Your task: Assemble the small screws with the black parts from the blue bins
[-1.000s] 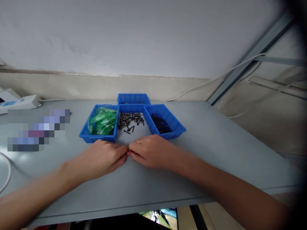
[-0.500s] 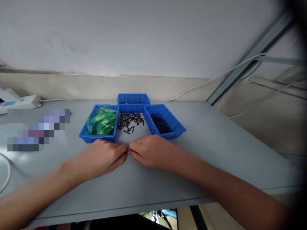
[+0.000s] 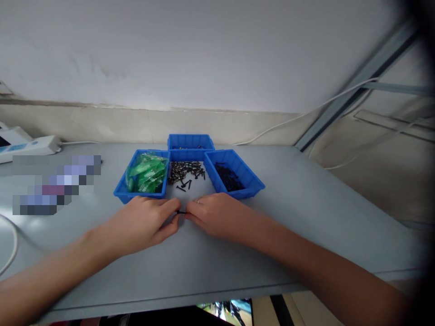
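Observation:
A dark screw point(image 3: 182, 212) lies level between my two hands in front of the blue trays. My right hand point(image 3: 220, 215) is closed in a pinch on its right end and wears a ring. My left hand point(image 3: 146, 222) has its thumb and forefinger parted around the left end; whether the forefinger touches it I cannot tell. Beyond the hands, a pile of screws point(image 3: 186, 171) is spread on the grey table, with a few loose ones nearest me. The left blue tray point(image 3: 139, 196) holds green plastic packets point(image 3: 147, 172). Black screws point(image 3: 228, 176) fill part of the right blue tray point(image 3: 249, 183).
A third blue tray point(image 3: 190, 155) with small metal pieces stands behind the pile. At the left are a white power strip point(image 3: 41, 147), a blurred-out object point(image 3: 61, 185) and a white cable point(image 3: 13, 244). A metal frame post point(image 3: 336, 108) rises at the right.
My left thumb and forefinger have come apart, and the dark screw now shows between the hands. The right hand keeps its pinch. The view has shifted slightly.

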